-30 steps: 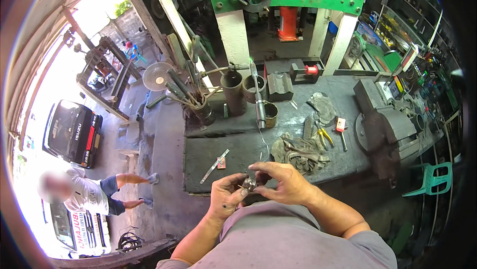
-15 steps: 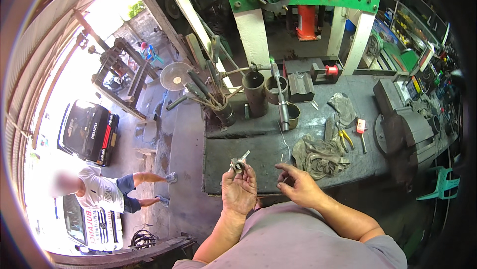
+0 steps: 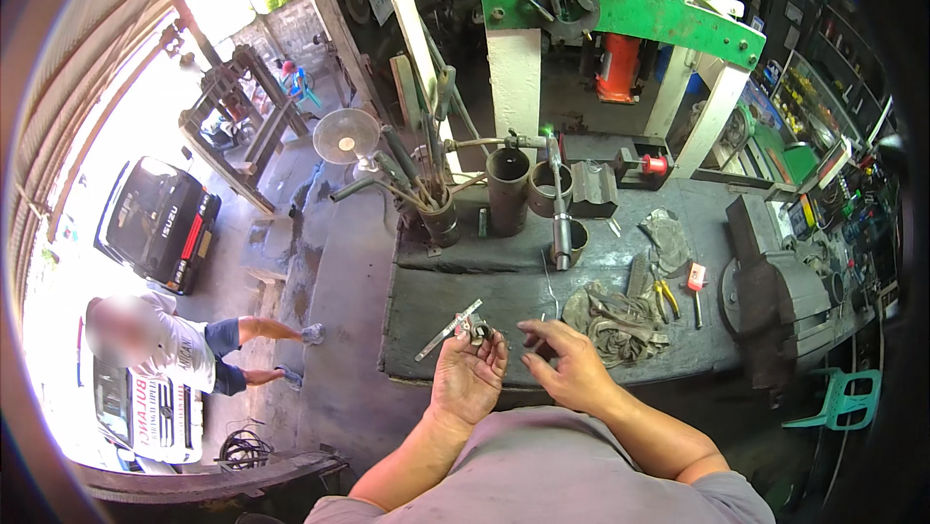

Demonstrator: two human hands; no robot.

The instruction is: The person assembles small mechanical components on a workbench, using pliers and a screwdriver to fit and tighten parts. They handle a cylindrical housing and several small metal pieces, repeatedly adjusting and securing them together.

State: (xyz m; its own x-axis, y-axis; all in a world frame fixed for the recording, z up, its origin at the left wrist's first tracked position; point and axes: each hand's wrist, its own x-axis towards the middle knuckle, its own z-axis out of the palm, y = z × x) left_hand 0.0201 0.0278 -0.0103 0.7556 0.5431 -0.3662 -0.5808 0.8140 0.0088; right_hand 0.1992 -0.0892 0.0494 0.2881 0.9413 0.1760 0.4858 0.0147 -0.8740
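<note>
My left hand (image 3: 468, 374) is turned palm up near the front edge of the bench. Its fingertips are closed around a small, dark metal part (image 3: 480, 331) with a round hollow in it. Behind those fingertips, a thin silver strip, like a caliper (image 3: 438, 341), slants across the dark bench top; whether the hand touches it I cannot tell. To the right, my right hand (image 3: 567, 361) hovers over the bench edge with its fingers bent and apart, and nothing shows between them.
Right of my hands lie crumpled rags (image 3: 620, 325), yellow-handled pliers (image 3: 666, 299) and a red-and-white tool (image 3: 697, 282). Metal cylinders (image 3: 509, 192) stand behind, near a green-beamed press (image 3: 620, 15). A large vise (image 3: 785, 292) is at the right; a person (image 3: 194, 345) stands off left.
My left hand has tipped the metal part over slightly, and more of the silver strip shows. My right hand has come a little closer to it. The whole view has shifted.
</note>
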